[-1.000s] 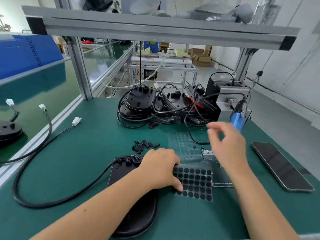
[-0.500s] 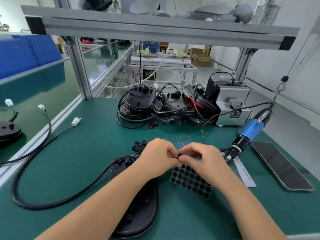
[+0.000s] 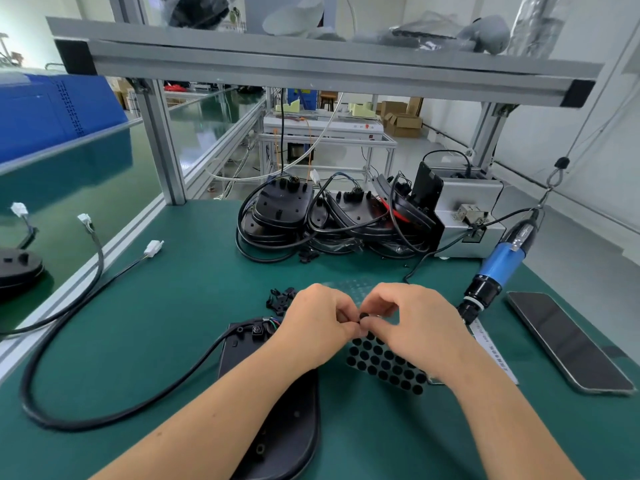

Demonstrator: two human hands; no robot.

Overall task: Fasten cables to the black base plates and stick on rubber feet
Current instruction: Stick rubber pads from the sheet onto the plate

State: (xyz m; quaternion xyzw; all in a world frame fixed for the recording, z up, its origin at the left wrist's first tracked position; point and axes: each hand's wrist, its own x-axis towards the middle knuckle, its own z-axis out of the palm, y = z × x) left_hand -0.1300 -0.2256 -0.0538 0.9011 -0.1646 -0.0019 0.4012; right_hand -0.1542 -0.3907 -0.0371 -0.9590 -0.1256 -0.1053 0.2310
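**Over the sheet, peeling a foot**

Above the foot sheet (image 3: 384,367) we bring both hands together, left hand (image 3: 317,323) and right hand (image 3: 414,327) pinching one rubber foot (image 3: 363,315) between fingertips, probably to free its sticky side. Just left on the table (image 3: 194,306) lies the base plate (image 3: 277,427), its cable (image 3: 114,407) already attached, close enough for sticking. At right, the screwdriver (image 3: 502,268) hangs idle.
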